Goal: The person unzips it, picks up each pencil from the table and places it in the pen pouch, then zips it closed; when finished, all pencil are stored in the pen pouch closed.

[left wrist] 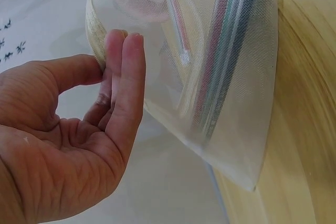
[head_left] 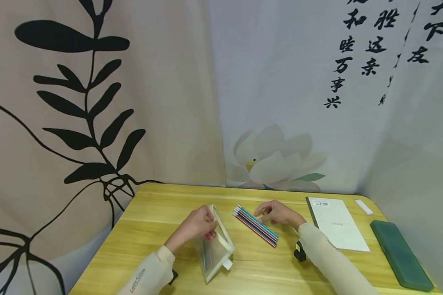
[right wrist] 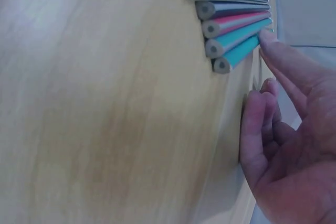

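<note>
My left hand pinches the cream edge of a see-through mesh pouch, holding it up off the table on one side. Through the mesh in the left wrist view, several coloured pencils show inside, red, green and dark. To the right of the pouch lies a row of pencils, side by side on the wood, in teal, red and black. My right hand is at the far right side of this row, fingers relaxed. In the right wrist view a fingertip is right at the outermost teal pencil.
On the right of the wooden table lie a white notepad with a dark spine, a small white eraser-like block and a long green case. Printed curtains hang right behind the table.
</note>
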The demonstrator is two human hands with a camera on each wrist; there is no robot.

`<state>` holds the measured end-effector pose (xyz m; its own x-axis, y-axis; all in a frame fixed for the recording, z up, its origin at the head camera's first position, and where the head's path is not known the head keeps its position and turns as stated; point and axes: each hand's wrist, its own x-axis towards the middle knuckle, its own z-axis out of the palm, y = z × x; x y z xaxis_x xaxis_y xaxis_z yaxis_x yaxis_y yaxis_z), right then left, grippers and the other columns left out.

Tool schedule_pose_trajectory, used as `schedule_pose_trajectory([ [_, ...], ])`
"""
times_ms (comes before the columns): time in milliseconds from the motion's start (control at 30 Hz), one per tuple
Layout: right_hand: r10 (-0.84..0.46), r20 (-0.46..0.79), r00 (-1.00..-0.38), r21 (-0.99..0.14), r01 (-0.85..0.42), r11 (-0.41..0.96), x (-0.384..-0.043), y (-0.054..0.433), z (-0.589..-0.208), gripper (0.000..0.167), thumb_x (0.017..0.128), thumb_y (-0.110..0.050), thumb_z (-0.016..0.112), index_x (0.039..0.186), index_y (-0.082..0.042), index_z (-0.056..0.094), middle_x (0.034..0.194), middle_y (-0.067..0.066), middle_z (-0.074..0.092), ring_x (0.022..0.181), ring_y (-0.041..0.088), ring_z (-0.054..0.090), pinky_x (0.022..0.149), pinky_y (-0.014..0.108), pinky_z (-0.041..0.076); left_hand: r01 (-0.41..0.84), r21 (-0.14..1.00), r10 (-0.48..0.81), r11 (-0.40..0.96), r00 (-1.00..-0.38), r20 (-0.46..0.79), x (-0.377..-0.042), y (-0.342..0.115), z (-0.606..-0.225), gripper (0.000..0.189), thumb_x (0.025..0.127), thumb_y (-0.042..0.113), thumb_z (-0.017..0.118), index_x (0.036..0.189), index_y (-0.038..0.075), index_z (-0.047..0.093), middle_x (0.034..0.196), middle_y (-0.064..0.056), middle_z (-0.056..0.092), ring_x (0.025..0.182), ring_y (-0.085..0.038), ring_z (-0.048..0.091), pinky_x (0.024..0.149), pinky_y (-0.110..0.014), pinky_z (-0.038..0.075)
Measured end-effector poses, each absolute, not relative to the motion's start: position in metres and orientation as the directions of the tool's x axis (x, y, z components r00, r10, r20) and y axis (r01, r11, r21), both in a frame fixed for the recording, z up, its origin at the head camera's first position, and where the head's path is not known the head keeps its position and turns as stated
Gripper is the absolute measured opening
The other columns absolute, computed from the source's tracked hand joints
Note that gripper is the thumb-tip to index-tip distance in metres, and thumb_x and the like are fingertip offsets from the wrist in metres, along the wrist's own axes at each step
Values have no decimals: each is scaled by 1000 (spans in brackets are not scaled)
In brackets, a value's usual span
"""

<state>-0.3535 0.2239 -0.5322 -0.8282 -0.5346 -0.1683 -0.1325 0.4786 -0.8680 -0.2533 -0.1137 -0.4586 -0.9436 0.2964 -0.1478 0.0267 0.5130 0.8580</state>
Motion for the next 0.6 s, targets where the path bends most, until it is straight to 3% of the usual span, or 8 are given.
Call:
schedule_pose_trajectory([
  [267, -552, -168, -817, -890, -115, 441, -354, 224, -532, 29, 96, -2, 72, 124, 5, 70, 71, 0, 53, 51, 8, 32, 52, 26, 34, 15, 859, 302, 512, -939, -163, -254, -115, -460, 14, 102, 5, 64, 107, -1, 52, 74, -14, 73, 58, -18, 71, 61, -43, 67],
  [600, -549, -194, -813, -880, -103, 463, -351, 225, -526, 31, 97, 6, 63, 128, 5, 66, 78, 4, 57, 56, 10, 38, 53, 25, 34, 23, 853, 307, 521, -938, -163, -255, -115, -460, 15, 102, 6, 65, 107, -1, 53, 73, -13, 73, 57, -18, 71, 61, -44, 67],
])
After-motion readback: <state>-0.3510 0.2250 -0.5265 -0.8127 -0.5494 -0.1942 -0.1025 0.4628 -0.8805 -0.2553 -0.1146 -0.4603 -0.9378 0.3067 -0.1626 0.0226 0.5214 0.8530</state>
